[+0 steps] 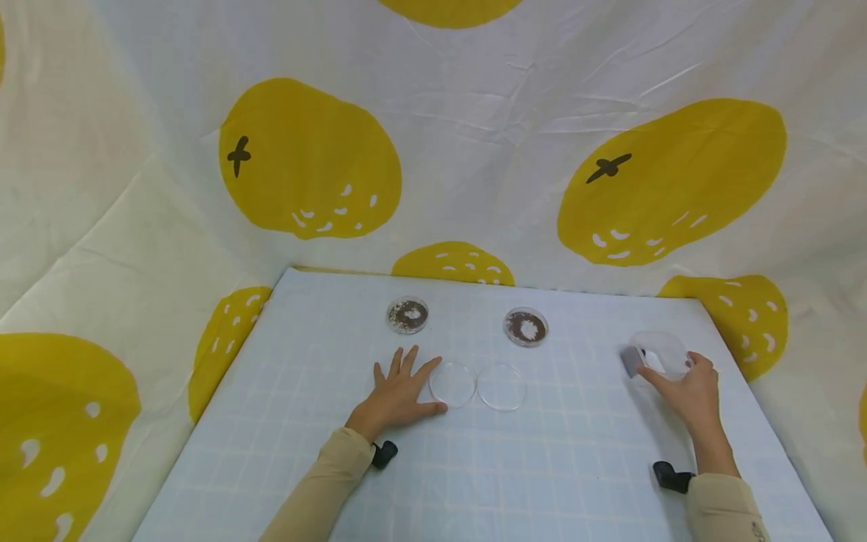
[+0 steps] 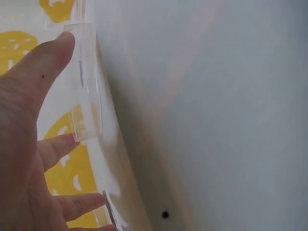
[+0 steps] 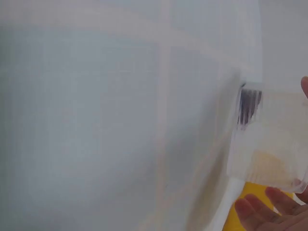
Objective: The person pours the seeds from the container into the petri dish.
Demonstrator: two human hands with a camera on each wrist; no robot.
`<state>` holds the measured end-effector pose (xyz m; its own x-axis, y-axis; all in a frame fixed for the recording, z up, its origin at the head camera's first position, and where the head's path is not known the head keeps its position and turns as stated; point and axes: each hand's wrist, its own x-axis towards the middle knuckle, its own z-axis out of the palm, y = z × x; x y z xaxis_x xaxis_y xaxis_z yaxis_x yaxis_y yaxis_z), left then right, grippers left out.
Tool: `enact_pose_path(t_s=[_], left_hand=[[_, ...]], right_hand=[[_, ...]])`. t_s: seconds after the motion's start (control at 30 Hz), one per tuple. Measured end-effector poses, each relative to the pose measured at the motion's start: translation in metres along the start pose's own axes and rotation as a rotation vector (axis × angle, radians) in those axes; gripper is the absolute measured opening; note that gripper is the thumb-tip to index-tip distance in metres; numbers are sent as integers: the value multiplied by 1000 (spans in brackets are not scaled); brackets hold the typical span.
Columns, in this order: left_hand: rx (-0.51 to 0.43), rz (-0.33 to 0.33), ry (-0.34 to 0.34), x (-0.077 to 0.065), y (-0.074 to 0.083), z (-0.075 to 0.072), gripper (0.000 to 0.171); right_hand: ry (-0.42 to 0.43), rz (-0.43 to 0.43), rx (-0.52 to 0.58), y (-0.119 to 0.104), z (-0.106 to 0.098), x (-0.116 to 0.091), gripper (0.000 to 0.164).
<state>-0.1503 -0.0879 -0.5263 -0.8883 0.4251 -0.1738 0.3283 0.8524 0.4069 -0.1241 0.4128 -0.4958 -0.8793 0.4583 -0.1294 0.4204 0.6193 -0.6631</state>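
Observation:
My left hand (image 1: 396, 399) has its fingers spread on the table, with thumb and index finger at opposite edges of a clear round petri dish (image 1: 453, 385). Through the left wrist view, the thumb and a fingertip meet the rim of that dish (image 2: 86, 86). Beside it on the right lies a second clear dish (image 1: 502, 387). On the far right, my right hand (image 1: 691, 391) grips a clear plastic container (image 1: 664, 352) between thumb and fingers. A small grey block (image 1: 633, 361) stands at its left, overlapped by it; something dark shows through the container wall (image 3: 269, 139).
Two petri dishes holding dark brown granules with pale patches stand farther back, the left one (image 1: 408, 315) and the right one (image 1: 525, 327). A pale blue checked cloth (image 1: 555, 467) covers the table. Behind it hangs a white curtain (image 1: 474, 188) with yellow fruit shapes.

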Motion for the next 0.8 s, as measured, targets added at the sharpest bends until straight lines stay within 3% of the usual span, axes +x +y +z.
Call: enact_pose_path(t_s=[0.37,0.8], left_hand=[[-10,-57,-14,-3,7,-7,84],[-25,-84,-30,-4,10,-8,83]], right_hand=[[-4,-25,110,-11,12,-5,110],[-18,-147,215,-35,37,-16,106]])
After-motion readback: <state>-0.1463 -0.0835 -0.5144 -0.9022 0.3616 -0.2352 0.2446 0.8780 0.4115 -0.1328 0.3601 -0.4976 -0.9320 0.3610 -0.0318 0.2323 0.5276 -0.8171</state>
